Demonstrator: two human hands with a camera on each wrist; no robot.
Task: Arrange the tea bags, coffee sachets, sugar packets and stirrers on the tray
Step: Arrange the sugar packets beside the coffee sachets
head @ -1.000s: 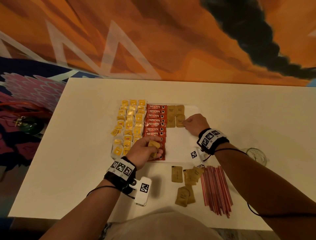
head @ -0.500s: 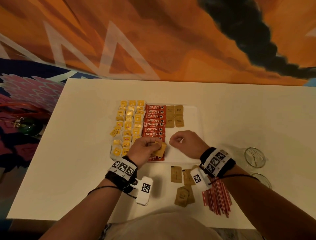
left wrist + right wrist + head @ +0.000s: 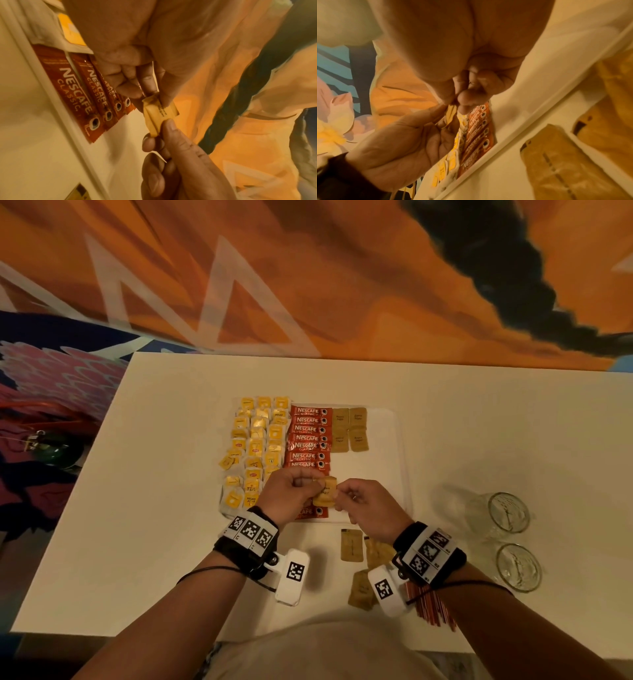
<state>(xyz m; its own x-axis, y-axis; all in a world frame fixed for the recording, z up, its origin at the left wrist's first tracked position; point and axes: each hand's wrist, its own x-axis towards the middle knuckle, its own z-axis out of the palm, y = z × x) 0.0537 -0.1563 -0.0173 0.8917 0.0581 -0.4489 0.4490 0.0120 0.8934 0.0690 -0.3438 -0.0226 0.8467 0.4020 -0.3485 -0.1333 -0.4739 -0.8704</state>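
Both hands meet over the near end of the tray [image 3: 400,446], and it is a handover in mid-air. The left hand [image 3: 291,494] pinches the top of a brown sugar packet [image 3: 325,491] between thumb and fingertips, while the right hand [image 3: 366,505] nips its lower edge, remaining fingers curled in.

The risk is plain: the packet hangs directly above the red coffee sachets [image 3: 310,436], so a fumbled release likely drops it onto that row and knocks a sachet askew. Pull too hard from both ends and the paper could tear, spilling sugar across the tray. The four sugar packets already laid [image 3: 349,429] sit tight beside the sachets, so a careless placement may nudge them. More loose packets [image 3: 351,546] and the stirrers [image 3: 428,604] wait on the worktop [image 3: 154,508], under the right wrist, where a sweep back could scatter them.
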